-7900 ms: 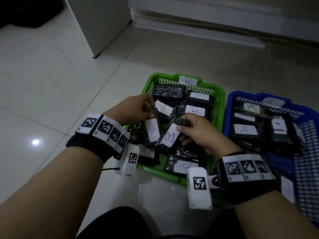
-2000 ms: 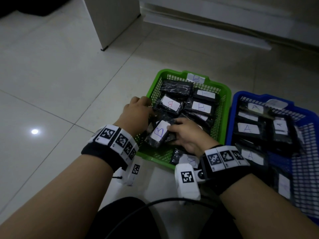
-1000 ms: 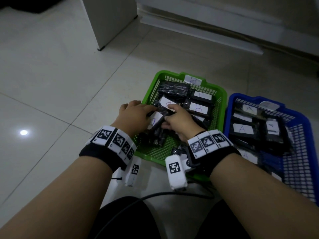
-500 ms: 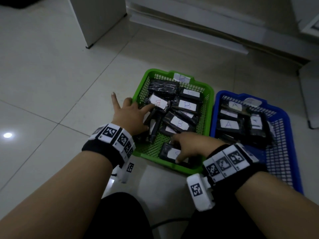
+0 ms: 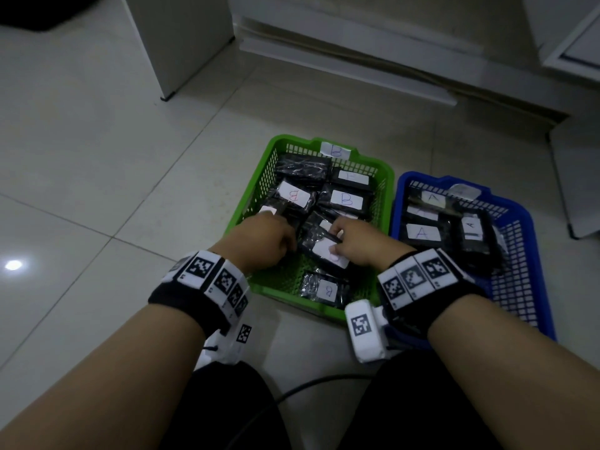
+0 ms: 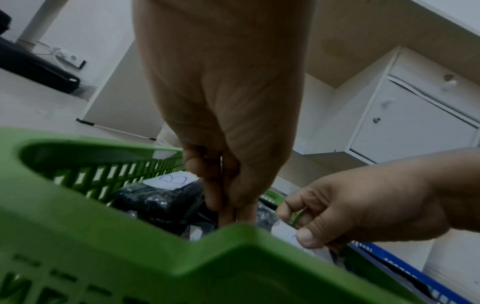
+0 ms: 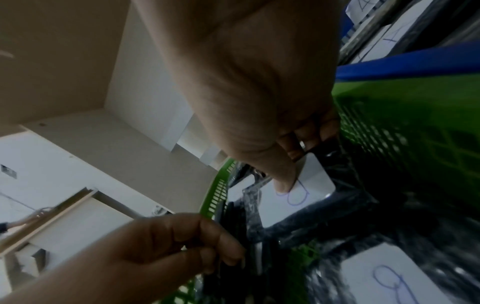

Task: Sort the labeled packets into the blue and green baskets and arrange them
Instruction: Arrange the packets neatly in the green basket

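Observation:
The green basket (image 5: pixel 285 140), tagged B, holds several black packets with white B labels. To its right, the blue basket (image 5: pixel 418 176) holds packets labelled A (image 5: pixel 422 233). Both hands are inside the green basket. My right hand (image 5: pixel 336 241) pinches a B packet (image 5: pixel 324 250) in the basket's middle, thumb on its label (image 7: pixel 293 197). My left hand (image 5: pixel 289 246) reaches down at the left side, its fingers curled round the edge of an upright black packet (image 7: pixel 249 236). One B packet (image 5: pixel 324 290) lies alone by the near wall.
Both baskets sit on a pale tiled floor. A white cabinet corner (image 5: pixel 168 92) stands at the back left and white drawers (image 5: pixel 571 53) at the back right. A black cable (image 5: pixel 292 391) runs between my knees.
My right hand has left the near B packet and moved up to the middle packet, now pinching it. My left hand's spread fingers have curled down into the basket.

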Available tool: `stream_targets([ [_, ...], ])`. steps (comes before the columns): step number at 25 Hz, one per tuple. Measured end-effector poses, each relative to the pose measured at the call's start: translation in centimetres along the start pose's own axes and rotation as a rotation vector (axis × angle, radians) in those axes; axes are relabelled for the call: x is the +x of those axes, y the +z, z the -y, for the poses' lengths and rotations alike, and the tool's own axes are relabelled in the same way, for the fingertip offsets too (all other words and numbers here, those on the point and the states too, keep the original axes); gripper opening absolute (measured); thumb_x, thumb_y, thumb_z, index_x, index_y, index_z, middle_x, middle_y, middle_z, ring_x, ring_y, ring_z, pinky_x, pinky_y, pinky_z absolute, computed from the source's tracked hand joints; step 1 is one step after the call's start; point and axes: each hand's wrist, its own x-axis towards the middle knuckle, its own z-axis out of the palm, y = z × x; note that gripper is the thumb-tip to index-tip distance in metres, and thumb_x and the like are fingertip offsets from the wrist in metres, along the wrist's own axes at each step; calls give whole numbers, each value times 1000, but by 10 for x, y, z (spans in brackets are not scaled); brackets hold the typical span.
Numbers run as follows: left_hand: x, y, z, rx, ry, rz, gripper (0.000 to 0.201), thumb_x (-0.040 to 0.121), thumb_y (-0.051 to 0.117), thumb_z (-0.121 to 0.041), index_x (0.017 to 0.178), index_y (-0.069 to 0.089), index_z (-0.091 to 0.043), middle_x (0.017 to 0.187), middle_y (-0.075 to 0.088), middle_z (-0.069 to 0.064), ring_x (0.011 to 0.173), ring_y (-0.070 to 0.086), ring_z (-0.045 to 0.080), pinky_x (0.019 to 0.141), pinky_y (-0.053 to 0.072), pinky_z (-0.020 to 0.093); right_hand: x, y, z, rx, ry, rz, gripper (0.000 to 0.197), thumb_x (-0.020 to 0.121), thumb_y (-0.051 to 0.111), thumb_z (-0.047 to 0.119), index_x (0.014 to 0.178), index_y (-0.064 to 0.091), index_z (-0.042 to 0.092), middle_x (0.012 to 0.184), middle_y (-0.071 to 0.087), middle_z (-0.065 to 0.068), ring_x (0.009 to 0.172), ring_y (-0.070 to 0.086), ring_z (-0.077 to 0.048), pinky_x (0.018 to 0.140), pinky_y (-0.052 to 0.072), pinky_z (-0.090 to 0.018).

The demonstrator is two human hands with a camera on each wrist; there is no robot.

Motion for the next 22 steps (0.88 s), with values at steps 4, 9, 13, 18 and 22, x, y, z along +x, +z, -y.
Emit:
stream_targets([
  [4, -1, 6, -13, -78, -64, 148, 31, 89, 51, -16, 116, 63, -26, 120, 62, 3, 108, 58, 20, 94, 47, 33, 5, 21, 0, -90, -8, -44, 42, 87, 58, 5, 124, 61, 25, 133, 57, -4, 121, 53, -23, 97, 47, -29],
  [9, 10, 5, -24, -159, -209, 308, 41, 91, 52, -15, 131, 43, -18, 132, 53, 11, 117, 52, 26, 88, 41, 29, -5, 16, -9, -205, -47, -56, 40, 89, 59, 12, 126, 60, 25, 130, 53, -6, 122, 49, -26, 97, 49, -37],
  [13, 15, 2, -27, -198, -187, 386, 39, 91, 50, -16, 130, 47, -23, 132, 53, 7, 116, 53, 22, 92, 42, 28, -4, 10, -15, -143, -71, -67, 32, 91, 58, 22, 122, 63, 24, 131, 54, -4, 120, 52, -24, 97, 48, -36],
  [18, 13, -9, -18, -311, -199, -110, 18, 86, 54, -10, 97, 64, -21, 111, 59, 5, 91, 56, 17, 75, 44, 24, 3, 3, -15, -217, -72, 34, 36, 91, 57, 31, 126, 59, 24, 132, 41, -7, 122, 44, -27, 99, 43, -36],
  [22, 11, -10, 4, -33, -273, -312, 27, 85, 58, -18, 108, 67, -27, 131, 45, 3, 117, 41, 31, 94, 44, 43, 9, 1, -10, -159, -61, -123, 37, 92, 56, 31, 128, 57, 25, 142, 30, -10, 133, 29, -33, 107, 37, -38],
])
